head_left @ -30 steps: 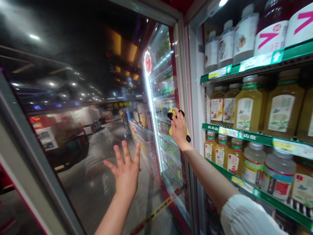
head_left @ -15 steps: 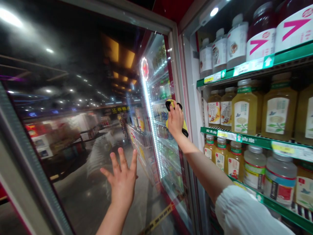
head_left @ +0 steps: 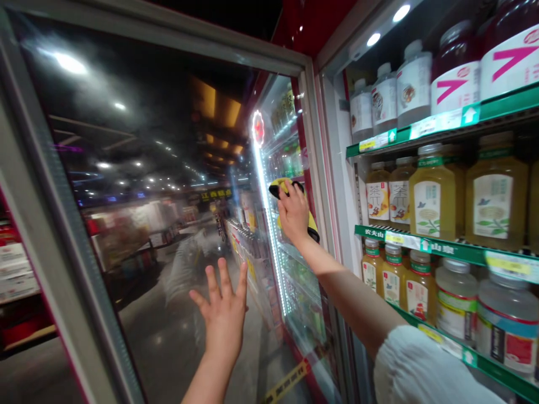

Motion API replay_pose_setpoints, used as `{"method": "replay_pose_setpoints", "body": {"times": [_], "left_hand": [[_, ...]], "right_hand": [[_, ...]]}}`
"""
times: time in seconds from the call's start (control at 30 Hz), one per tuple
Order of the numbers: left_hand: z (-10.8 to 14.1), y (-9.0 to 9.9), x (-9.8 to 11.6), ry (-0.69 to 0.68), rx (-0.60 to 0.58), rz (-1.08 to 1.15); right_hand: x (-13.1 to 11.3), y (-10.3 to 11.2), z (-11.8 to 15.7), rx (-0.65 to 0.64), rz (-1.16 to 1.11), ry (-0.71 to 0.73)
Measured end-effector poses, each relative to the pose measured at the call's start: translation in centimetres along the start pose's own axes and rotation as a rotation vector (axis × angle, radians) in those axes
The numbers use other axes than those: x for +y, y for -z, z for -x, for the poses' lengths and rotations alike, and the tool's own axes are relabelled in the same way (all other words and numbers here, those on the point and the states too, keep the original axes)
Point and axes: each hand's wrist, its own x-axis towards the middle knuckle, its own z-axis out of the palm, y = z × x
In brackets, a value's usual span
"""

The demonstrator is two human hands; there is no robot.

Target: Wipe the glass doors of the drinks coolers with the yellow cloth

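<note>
A glass door [head_left: 168, 314] with a grey metal frame stands open on the left side of a drinks cooler. My right hand [head_left: 293, 213] presses a yellow and black cloth [head_left: 312, 224] to the glass near the hinge side, its fingers bent over the upper part. Lower and to the left, my left hand [head_left: 225, 314] is raised against or close to the glass with its fingers spread, holding nothing. Whether its palm touches the glass cannot be told.
Shelves with green price rails [head_left: 455, 246] hold several bottles [head_left: 429, 193] on the right. A lit cooler [head_left: 280, 224] and a yellow floor strip [head_left: 286, 381] show through or in the glass. Store goods [head_left: 17, 269] are at the far left.
The cloth under my right hand has shifted left across the glass, away from the hinge side. My left hand stays spread. The view has turned slightly left and up.
</note>
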Motion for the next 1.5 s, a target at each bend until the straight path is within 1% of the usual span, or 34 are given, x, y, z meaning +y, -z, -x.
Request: {"method": "replay_pose_setpoints", "body": {"times": [0.07,0.13,0.17,0.23,0.3,0.33,0.4,0.47,0.53,0.6,0.63,0.67,0.73,0.8,0.83,0.87,0.93,0.97,1.03,1.07,1.1,1.13,1.2,1.27,1.3,1.33,1.4,1.43,1.5], "left_hand": [[0.1,0.2,0.1,-0.004,-0.004,-0.011],[0.2,0.2,0.1,-0.024,0.001,-0.023],[0.3,0.1,0.1,-0.032,0.009,-0.032],[0.4,-0.2,0.1,-0.032,0.027,-0.058],[0.5,-0.5,0.3,-0.017,0.04,-0.084],[0.5,-0.6,0.4,-0.009,0.042,-0.093],[0.4,-0.7,0.6,-0.004,0.034,-0.099],[0.4,-0.5,0.7,-0.007,0.007,-0.087],[0.4,-0.2,0.4,-0.016,-0.031,-0.067],[0.7,0.4,-0.4,-0.039,-0.063,-0.055],[0.8,0.7,-1.1,-0.061,-0.074,-0.048],[1.1,1.0,-1.8,-0.087,-0.084,-0.04],[1.6,1.8,-3.5,-0.121,-0.094,-0.022],[2.1,2.5,-5.2,-0.098,-0.089,-0.016],[2.3,2.9,-6.0,-0.065,-0.08,-0.022],[2.5,3.3,-6.8,-0.028,-0.07,-0.032],[2.8,4.0,-8.3,0.034,-0.055,-0.056],[2.9,4.3,-9.0,0.055,-0.049,-0.067],[3.3,5.0,-10.5,0.079,-0.036,-0.082],[3.5,5.3,-11.3,0.085,-0.031,-0.086],[3.7,5.5,-11.9,0.089,-0.027,-0.088],[3.9,5.7,-12.5,0.088,-0.027,-0.088],[4.3,5.8,-13.3,0.083,-0.036,-0.091],[4.4,5.6,-13.7,0.074,-0.047,-0.096],[4.5,5.5,-13.8,0.073,-0.049,-0.099],[4.5,5.3,-13.9,0.073,-0.051,-0.101],[4.4,5.0,-14.1,0.065,-0.055,-0.095],[4.4,4.8,-14.3,0.054,-0.056,-0.088],[4.6,4.6,-14.9,0.018,-0.053,-0.07]], "right_hand": [[-1.4,0.4,1.6,-0.108,-0.007,0.148],[-1.3,1.4,3.8,-0.207,-0.027,0.28],[-0.9,1.9,4.6,-0.226,-0.033,0.299],[-0.1,2.1,4.8,-0.177,-0.023,0.216],[-0.4,1.3,3.4,-0.112,-0.005,0.093],[-1.1,0.7,2.4,-0.095,-0.001,0.053],[-3.5,-0.6,0.8,-0.102,-0.004,0.045],[-6.1,-1.2,0.6,-0.15,-0.022,0.115],[-7.4,-1.0,1.9,-0.237,-0.049,0.241],[-7.4,-0.3,3.7,-0.313,-0.08,0.36],[-7.1,0.0,4.3,-0.32,-0.088,0.375],[-6.8,0.1,4.7,-0.301,-0.092,0.349],[-7.0,-0.4,4.4,-0.209,-0.09,0.206],[-8.8,-1.5,3.3,-0.128,-0.096,0.067],[-10.1,-2.0,2.8,-0.116,-0.106,0.04],[-11.5,-2.5,2.4,-0.124,-0.115,0.043],[-14.0,-2.9,2.4,-0.184,-0.128,0.123],[-14.7,-2.9,2.8,-0.224,-0.134,0.188],[-14.8,-2.3,4.0,-0.29,-0.149,0.316],[-14.4,-2.0,4.6,-0.304,-0.156,0.352],[-13.9,-1.7,4.9,-0.303,-0.161,0.356],[-13.5,-1.6,5.1,-0.286,-0.163,0.328],[-13.3,-2.0,4.6,-0.215,-0.158,0.2],[-14.7,-2.9,3.5,-0.157,-0.158,0.084],[-15.8,-3.4,3.0,-0.15,-0.161,0.063],[-17.0,-3.8,2.6,-0.16,-0.164,0.072],[-19.2,-4.3,2.5,-0.215,-0.173,0.169],[-19.8,-4.2,2.8,-0.255,-0.18,0.244],[-20.1,-3.8,3.7,-0.339,-0.201,0.402]]}}
